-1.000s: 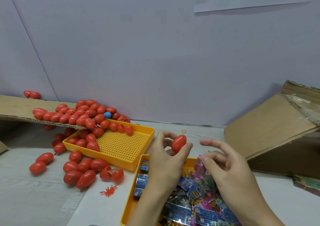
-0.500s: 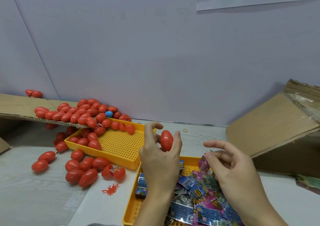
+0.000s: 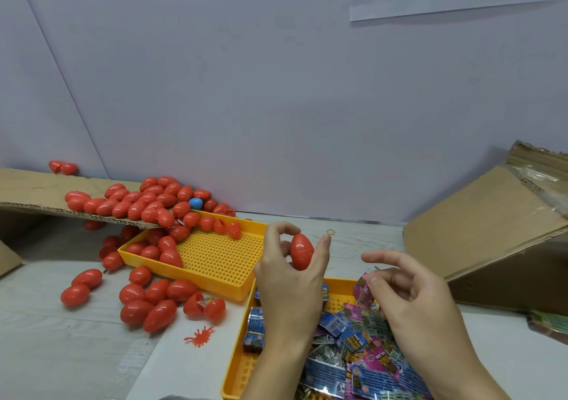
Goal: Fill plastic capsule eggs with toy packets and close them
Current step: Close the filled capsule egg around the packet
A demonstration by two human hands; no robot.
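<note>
The left hand (image 3: 292,280) holds a closed red capsule egg (image 3: 302,251) upright between curled fingers and thumb, raised above the gap between the two yellow trays. The right hand (image 3: 408,301) rests over the nearer yellow tray (image 3: 236,378), its fingers curled onto a pink toy packet (image 3: 364,289) at the top of the packet heap (image 3: 353,353); whether the packet is fully pinched or only touched cannot be told. The egg's seam appears shut, so the step in hand is judged to be disposal of a finished egg or, if it is empty, its opening. To do this well: confirm the halves are seated all round before release, then set it among the closed eggs (image 3: 144,301) on the surface at left, away from the open shell (image 3: 204,306). The right hand should lift one packet only, clear of its neighbours.
</note>
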